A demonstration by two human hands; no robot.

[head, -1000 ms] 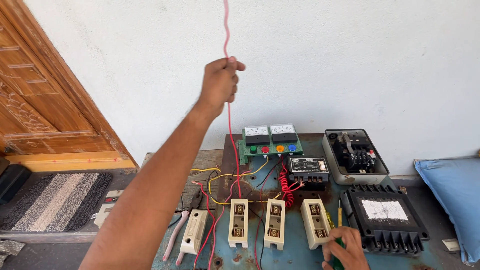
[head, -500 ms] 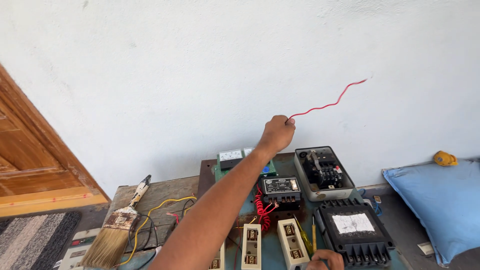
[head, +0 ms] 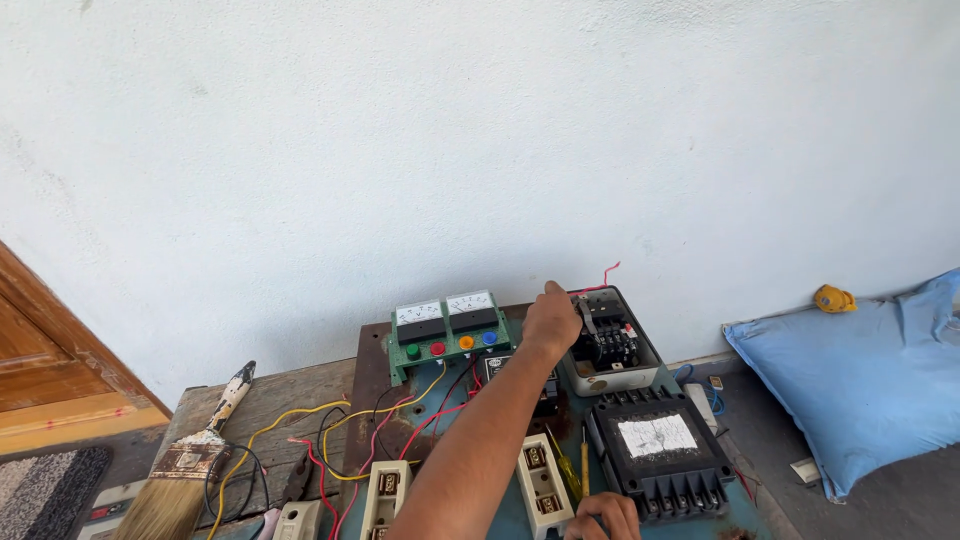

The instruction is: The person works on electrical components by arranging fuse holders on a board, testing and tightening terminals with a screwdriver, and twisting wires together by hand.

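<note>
Left hand (head: 551, 322) pinches red wire (head: 604, 278) near its free end, over open contactor box (head: 612, 345) on tabletop (head: 270, 400). Wire: light, limp, springy; best gripped by insulation. Right hand (head: 603, 516) low, grip unclear.

A weathered wooden bench (head: 300, 390) is standing against a white wall, bearing a rusty metal panel (head: 372, 400) crowded with electrical parts, while a paintbrush (head: 190, 460) and loose yellow and red wires (head: 300, 420) are lying across its planks.
</note>
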